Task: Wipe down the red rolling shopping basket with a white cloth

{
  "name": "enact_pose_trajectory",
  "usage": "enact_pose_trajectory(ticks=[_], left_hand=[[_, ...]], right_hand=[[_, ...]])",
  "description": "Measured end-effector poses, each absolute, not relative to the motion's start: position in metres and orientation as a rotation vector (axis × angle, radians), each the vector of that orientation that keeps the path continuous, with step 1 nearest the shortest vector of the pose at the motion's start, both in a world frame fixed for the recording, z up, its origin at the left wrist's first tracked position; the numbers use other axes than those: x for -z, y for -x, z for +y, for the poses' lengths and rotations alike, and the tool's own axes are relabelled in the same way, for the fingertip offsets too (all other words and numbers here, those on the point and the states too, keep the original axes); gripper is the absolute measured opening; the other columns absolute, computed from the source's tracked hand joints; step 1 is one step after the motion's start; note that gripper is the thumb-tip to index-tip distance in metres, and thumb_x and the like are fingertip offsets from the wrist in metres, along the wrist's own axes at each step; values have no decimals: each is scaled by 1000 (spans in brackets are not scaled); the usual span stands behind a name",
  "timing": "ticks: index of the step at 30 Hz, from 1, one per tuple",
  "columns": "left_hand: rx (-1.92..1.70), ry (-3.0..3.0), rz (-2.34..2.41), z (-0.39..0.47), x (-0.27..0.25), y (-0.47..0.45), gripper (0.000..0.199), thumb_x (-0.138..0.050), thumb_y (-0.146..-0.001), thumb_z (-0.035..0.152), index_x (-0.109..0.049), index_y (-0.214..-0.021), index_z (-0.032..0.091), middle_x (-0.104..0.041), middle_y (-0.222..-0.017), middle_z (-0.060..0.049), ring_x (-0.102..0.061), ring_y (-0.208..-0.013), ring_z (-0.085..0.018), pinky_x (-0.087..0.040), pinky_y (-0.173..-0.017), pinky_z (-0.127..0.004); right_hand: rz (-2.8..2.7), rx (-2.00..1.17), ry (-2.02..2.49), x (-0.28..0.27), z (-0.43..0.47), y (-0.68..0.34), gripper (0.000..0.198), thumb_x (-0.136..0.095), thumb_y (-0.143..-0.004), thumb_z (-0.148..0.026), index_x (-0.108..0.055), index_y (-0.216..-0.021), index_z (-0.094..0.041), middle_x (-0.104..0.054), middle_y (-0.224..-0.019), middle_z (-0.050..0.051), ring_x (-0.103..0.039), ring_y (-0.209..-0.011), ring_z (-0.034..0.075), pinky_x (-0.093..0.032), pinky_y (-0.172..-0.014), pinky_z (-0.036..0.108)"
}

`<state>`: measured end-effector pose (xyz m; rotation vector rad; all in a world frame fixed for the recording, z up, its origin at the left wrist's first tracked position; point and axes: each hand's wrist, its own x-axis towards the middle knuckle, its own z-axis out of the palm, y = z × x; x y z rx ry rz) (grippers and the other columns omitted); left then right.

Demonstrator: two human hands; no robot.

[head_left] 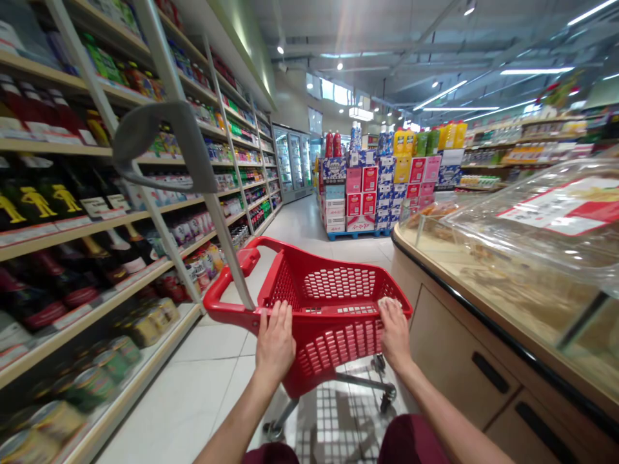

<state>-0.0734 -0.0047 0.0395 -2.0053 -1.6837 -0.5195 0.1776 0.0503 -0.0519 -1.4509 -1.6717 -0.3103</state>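
Note:
A red plastic shopping cart [333, 354] stands sideways before me, its basket perforated and its handle end to the left. My left hand [275, 341] grips the near rim close to that end, fingers together over the edge and thumb hidden. Near the basket's right corner, my right hand [394, 332] is closed over the rim with a crumpled white cloth or tissue [388, 303] under its fingers. A grey pole [225, 238] rises from the cart's handle end and carries a dark grey plastic loop [191, 145]. No goods show inside the visible part of the basket.
Drink shelves [178, 206] line the left side. A counter [454, 354] with clear plastic food boxes [546, 212] stands close on the right. Ahead are stacked drink cartons [360, 193] on a blue pallet [355, 234] and glass-door fridges [293, 158].

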Motion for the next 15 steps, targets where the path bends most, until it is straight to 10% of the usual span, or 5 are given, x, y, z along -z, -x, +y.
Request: enact_pose_trajectory(ticks=[15], left_hand=[[690, 1975, -1553, -17, -40, 95, 49, -37, -72, 10, -44, -120, 7, -46, -127, -11, -31, -124, -21, -18, -106, -41]], right_hand=[[-1856, 158, 1096, 16, 45, -83, 60, -29, -72, 4, -39, -127, -19, -42, -131, 6, -22, -128, 19, -28, -103, 43]])
